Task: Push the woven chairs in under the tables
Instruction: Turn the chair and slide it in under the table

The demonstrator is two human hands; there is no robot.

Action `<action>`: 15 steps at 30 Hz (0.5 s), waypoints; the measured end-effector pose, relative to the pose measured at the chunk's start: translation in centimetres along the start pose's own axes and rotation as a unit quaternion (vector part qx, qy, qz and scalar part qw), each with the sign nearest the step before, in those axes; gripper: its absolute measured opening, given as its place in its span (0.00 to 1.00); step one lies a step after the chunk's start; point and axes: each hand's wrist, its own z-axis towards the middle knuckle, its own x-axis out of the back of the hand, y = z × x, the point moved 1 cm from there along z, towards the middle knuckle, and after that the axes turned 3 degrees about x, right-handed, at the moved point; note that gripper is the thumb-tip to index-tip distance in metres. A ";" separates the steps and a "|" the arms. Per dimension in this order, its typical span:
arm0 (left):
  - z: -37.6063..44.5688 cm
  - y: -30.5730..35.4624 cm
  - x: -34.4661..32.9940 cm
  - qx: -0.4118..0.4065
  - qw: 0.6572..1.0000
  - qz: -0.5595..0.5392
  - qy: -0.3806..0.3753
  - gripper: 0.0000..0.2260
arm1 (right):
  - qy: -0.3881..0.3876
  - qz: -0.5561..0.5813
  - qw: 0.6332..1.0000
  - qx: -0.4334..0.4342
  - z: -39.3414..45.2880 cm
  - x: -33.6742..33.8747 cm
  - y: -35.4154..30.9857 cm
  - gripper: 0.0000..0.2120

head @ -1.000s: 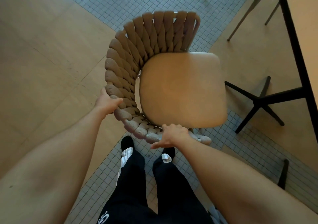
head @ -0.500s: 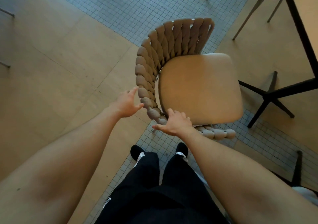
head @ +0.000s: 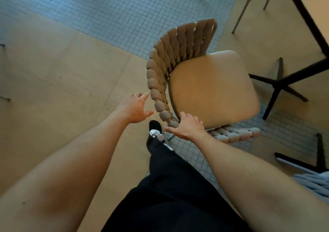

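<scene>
While right hand [head: 187, 127] rests on woven chair [head: 210, 89], left hand [head: 132, 108] hangs released; next shove toward counter [head: 302, 9].

This looks like a café or restaurant dining area. A woven chair [head: 195, 75] with a tan seat cushion stands near a surface [head: 318, 5] at 2 o'clock, carried on a black cross-shaped pedestal base [head: 277, 85]. A second chair's slim legs [head: 243, 9] show at 1 o'clock. The floor [head: 62, 71] mixes tan panels with bands of small grey mosaic tile [head: 106, 9].
</scene>
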 end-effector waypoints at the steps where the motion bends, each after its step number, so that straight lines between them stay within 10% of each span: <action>1: 0.4 -0.3 0.3 -0.010 1.000 0.015 -0.001 0.38 | -0.002 0.009 1.000 -0.001 0.3 -0.2 -0.3 0.48; 15: 11.0 -2.0 4.6 -0.206 0.955 0.207 -0.051 0.42 | -0.004 0.120 0.985 -0.124 4.5 -0.9 -3.4 0.51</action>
